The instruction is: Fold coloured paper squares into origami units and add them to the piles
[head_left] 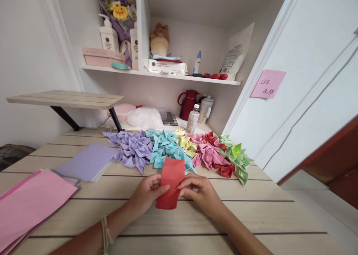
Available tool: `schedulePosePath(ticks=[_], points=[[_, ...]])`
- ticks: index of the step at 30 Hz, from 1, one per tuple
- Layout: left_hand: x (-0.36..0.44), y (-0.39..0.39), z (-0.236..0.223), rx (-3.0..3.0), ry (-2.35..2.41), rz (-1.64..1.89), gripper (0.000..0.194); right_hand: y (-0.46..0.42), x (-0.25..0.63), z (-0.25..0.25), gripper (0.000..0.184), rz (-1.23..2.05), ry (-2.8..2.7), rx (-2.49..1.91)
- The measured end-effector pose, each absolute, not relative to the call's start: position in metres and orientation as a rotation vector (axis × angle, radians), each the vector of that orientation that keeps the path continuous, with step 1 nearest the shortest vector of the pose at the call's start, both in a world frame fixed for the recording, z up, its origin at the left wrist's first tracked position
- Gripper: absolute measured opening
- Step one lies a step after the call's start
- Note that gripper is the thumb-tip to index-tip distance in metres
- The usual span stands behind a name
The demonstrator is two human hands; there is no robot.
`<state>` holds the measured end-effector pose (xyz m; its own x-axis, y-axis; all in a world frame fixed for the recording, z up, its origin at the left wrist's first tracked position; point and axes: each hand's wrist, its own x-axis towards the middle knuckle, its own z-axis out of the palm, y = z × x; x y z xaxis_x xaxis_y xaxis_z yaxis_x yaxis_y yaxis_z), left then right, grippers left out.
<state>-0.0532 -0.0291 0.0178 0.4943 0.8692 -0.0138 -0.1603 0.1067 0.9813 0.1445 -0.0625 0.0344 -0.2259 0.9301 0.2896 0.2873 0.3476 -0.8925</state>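
A folded red paper [171, 182] stands on edge on the wooden table [251, 214] in front of me. My left hand [147, 195] pinches its left edge with thumb and fingers. My right hand [200, 193] grips its right edge, fingers pressed together on the paper. Just behind the paper lies a heap of folded paper shapes: purple [132, 148], blue [166, 146], yellow [186, 141], pink [208, 156], red [226, 170] and green [237, 158].
A stack of purple sheets [88, 161] and a stack of pink sheets [30, 202] lie at the left. A small raised shelf [67, 98] stands at the back left. A red jug [188, 103], a bottle [192, 118] and wall shelves sit behind. A white door [302, 98] is at the right.
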Motion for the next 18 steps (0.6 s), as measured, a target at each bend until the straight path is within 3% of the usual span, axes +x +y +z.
schedulePosePath(ticks=[6, 11, 16, 18], points=[[-0.051, -0.04, 0.024, 1.312, 0.608, 0.766, 0.04, -0.058, 0.138, 0.022, 0.026, 1.035, -1.327, -1.099], [-0.052, -0.041, 0.024, 1.413, 0.776, 0.742, 0.028, -0.057, 0.133, 0.027, 0.064, 1.248, -1.052, -0.955], [-0.053, -0.041, 0.017, 1.413, 0.86, 0.614, 0.031, -0.06, 0.133, 0.036, 0.062, 1.279, -0.977, -0.979], [-0.053, -0.04, 0.016, 1.338, 0.826, 0.64, 0.03, -0.06, 0.134, 0.038, 0.049, 1.255, -1.025, -0.972]])
